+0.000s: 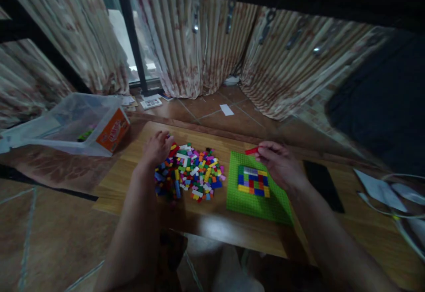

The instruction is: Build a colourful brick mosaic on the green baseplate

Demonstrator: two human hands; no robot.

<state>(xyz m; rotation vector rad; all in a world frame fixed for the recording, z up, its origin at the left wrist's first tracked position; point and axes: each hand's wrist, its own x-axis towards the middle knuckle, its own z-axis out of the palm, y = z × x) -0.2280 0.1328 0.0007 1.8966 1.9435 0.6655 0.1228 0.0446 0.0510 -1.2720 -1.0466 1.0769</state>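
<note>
My right hand (277,161) pinches a long, narrow red brick (251,151) between thumb and fingers, above the far edge of the green baseplate (235,203). On that plate sits a block of joined bricks (254,182) in blue, yellow, red, green, orange and grey. My left hand (157,148) is at the far left side of a heap of loose, many-coloured bricks (195,172). Its fingers are bent and slightly apart, beside some red bricks, and nothing shows in them. The left fingertips are partly hidden.
A wooden table (215,225) carries everything. At the left stands a clear plastic box (79,110) with an orange label and a few green pieces inside. A black flat object (323,186) lies right of the baseplate, and white cables (375,208) farther right. Curtains (206,48) hang behind.
</note>
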